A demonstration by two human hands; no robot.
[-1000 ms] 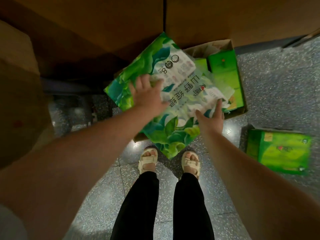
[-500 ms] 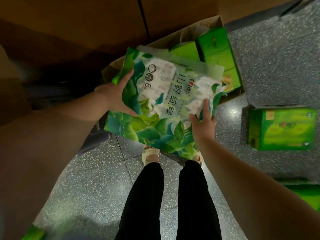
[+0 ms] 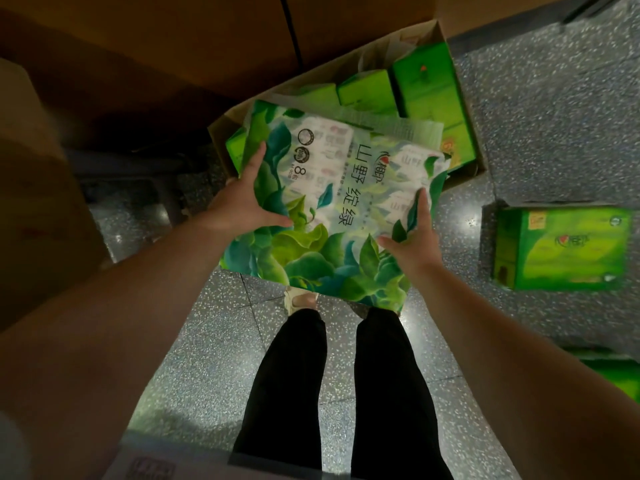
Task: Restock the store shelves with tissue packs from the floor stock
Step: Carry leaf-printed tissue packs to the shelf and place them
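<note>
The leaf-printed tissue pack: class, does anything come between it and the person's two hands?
No. The left hand and right hand both grip the leaf-printed tissue pack directly at its side edges, above the open carton. No shelf is in view.

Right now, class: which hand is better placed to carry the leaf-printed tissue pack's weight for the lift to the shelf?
Probably the right hand: it grips the leaf-printed green plastic tissue pack low, near its bottom corner. The left hand clasps the side edge, steadying.

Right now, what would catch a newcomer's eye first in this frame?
The big leaf-printed tissue pack at centre, held at its sides by the left hand and right hand. Behind it, an open cardboard box of green packs; right, a green carton lies on the floor.
</note>
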